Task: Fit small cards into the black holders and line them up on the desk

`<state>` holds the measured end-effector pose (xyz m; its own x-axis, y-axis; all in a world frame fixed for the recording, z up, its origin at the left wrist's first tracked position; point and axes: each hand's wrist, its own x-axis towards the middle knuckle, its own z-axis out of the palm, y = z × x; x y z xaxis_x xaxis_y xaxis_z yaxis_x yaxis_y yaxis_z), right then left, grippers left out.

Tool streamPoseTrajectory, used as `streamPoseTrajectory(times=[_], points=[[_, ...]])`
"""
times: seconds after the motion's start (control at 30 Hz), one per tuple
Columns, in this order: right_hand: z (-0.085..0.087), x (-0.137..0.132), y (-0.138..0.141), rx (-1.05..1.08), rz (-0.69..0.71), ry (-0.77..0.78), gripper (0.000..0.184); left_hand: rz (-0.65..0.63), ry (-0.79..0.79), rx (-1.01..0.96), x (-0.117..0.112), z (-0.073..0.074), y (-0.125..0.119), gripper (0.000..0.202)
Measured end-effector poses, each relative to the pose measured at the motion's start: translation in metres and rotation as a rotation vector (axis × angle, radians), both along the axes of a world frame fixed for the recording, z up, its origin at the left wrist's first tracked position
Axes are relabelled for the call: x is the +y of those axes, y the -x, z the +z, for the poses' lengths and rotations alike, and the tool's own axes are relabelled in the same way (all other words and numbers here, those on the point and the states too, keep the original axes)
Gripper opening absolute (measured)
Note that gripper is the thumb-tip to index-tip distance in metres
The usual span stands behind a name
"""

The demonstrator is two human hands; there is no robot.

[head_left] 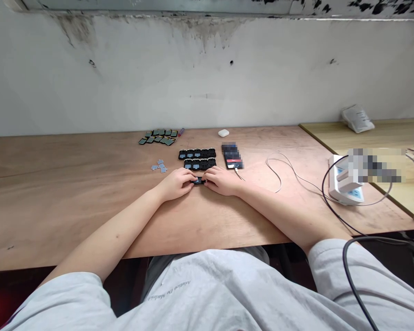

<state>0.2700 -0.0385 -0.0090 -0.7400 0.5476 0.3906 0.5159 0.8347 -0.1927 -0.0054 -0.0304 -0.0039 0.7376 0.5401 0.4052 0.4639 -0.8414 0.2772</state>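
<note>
On the table before me lies a small black part with a light-blue pad [198, 180]. My left hand [176, 185] has its fingers curled and closed on the part's left end. From the other side, the bent fingers of my right hand [222, 180] grip its right end and cover it. Just beyond my fingers is a row of black parts [207, 164], with a second row of black parts [207, 153] behind it. Several in both rows, toward the left, carry light-blue pads. A few loose light-blue pads [160, 166] lie left of the rows.
Several dark square pieces with grey-green faces [158, 136] lie farther back, beside a small screwdriver-like tool [181, 132]. A phone [232, 156] with a white cable [279, 170] is right of the rows; a white case [223, 133] sits behind. A power strip [345, 184] stands at right.
</note>
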Motion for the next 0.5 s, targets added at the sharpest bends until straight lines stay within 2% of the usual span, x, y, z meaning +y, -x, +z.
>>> streamPoseTrajectory(times=[0.5], points=[[-0.0011, 0.0018, -0.0007, -0.004, 0.005, 0.002, 0.021, -0.006, 0.015, -0.003, -0.0003, -0.0009, -0.0013, 0.025]])
